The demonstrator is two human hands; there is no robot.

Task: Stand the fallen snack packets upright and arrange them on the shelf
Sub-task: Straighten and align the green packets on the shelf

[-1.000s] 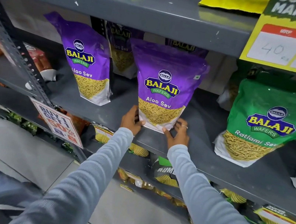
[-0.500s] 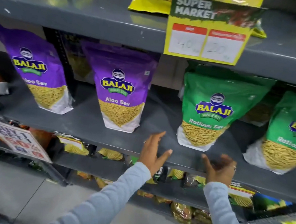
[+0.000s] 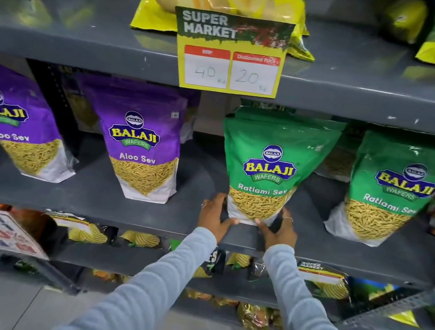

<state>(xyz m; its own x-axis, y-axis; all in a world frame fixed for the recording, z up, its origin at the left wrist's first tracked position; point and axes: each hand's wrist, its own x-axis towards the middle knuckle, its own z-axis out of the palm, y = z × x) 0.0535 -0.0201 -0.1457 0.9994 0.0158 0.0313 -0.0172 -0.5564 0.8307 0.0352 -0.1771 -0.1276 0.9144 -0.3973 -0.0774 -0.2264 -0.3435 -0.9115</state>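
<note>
Head view: the person faces a grey middle shelf [image 3: 86, 195] stocked with stand-up snack packets, both arms in pale sleeves reaching forward.
Step in hand: squaring up the green Ratlami Sev packet [image 3: 268, 170], which stands near the front edge of the shelf, between the purple packets and a second green one.
Left hand [image 3: 214, 215]: cupped against the lower left corner of the packet, thumb laid along its white bottom seam.
Right hand [image 3: 278, 230]: mirrors it at the lower right corner, fingers behind the base and thumb in front.
Grip: both hands are clamped on the packet's base, one on each side; the packet looks upright, facing forward.
Neighbours: an Aloo Sev packet [image 3: 144, 142] stands just to the left, well clear of the hands; another purple packet [image 3: 9, 120] further left leans somewhat; the second Ratlami Sev packet [image 3: 389, 189] on the right tilts a little too.
Overhead: a price tag [image 3: 229, 52] hangs from the upper shelf above the gap between purple and green.
Progress, as judged: this row is largely standing; the held packet seems nearly settled.
Next move calls for: letting go gently so the base stays flat, then probably attending to the tilted green packet on the right, bringing it level and evenly spaced.
</note>
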